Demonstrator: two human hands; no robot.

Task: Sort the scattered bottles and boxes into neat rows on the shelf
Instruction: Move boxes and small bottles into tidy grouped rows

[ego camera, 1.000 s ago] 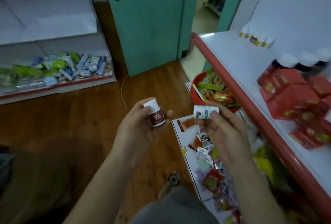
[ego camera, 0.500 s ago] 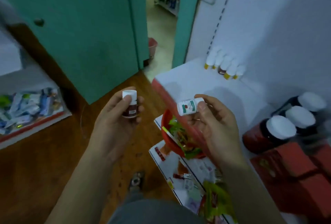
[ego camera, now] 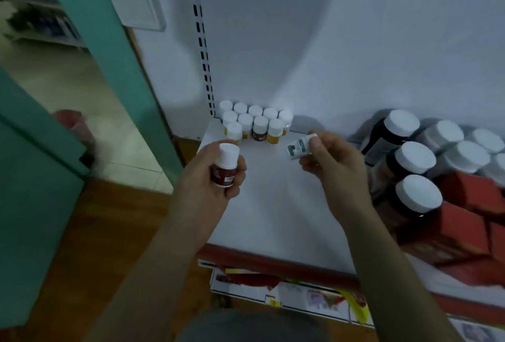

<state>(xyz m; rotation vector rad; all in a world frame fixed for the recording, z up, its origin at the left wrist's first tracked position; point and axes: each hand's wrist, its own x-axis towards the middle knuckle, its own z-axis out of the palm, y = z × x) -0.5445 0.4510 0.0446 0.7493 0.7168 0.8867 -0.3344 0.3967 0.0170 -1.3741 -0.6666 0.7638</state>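
Left hand (ego camera: 210, 177): fingers curled round a brown bottle (ego camera: 225, 167) with a white cap, held upright above the shelf's left edge.
Right hand (ego camera: 336, 164): pinches a small white bottle (ego camera: 297, 147) with a green and red label, tilted on its side, above the shelf toward its back.
Shelf (ego camera: 278, 205): white, with a red front edge.
Small bottles (ego camera: 255, 123): white-capped, packed in rows in the back left corner.
Large jars (ego camera: 415, 175): dark with white lids, on the right side.
Red boxes (ego camera: 464, 221): front right, beside the jars.
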